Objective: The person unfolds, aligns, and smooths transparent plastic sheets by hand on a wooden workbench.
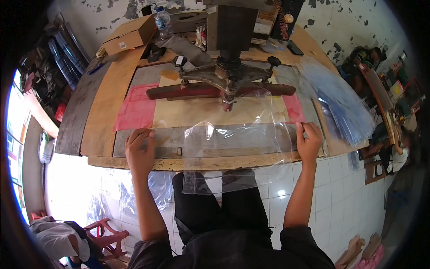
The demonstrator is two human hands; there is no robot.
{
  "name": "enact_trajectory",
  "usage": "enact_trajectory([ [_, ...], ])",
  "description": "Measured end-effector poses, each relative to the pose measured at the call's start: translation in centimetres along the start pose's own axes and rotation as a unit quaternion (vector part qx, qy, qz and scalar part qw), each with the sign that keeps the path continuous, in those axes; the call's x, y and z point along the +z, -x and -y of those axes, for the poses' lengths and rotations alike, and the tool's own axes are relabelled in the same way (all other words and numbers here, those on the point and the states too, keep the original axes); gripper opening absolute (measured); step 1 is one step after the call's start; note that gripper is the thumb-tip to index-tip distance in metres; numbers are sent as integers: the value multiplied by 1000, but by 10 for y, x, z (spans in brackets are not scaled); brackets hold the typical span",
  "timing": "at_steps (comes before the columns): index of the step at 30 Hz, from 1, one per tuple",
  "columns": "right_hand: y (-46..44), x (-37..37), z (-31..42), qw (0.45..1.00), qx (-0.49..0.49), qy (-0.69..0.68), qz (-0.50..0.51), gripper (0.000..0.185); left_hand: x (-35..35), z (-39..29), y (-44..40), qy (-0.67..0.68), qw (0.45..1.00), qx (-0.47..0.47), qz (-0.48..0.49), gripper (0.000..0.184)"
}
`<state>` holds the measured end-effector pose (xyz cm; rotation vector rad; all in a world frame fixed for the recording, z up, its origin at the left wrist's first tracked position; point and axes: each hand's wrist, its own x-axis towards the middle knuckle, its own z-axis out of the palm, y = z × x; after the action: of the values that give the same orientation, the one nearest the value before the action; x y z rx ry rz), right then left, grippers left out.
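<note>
My left hand (140, 145) and right hand (310, 140) are curled near the clear plastic (235, 150); I can't tell if they grip it.

Strong daylight enters from the window (15, 134) at far left, washing the white tile floor (331, 188) out to pure white on that side. Glare streaks the clear plastic sheet (224, 143). The black trousers (244, 206) lose detail in shade. Fisheye distortion bows the workbench (179, 163), black vignetting rounds the corners, and the co-worker (396, 157) at right looks dim and soft.
</note>
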<state>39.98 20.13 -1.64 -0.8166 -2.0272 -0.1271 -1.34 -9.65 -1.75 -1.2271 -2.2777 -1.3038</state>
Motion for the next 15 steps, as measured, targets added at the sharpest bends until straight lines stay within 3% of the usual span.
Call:
enact_trajectory([
  [15, -3, -3, 6, 1000, 12, -2, 11, 20, -1, 1, 1, -5, 1000, -14, 3, 14],
])
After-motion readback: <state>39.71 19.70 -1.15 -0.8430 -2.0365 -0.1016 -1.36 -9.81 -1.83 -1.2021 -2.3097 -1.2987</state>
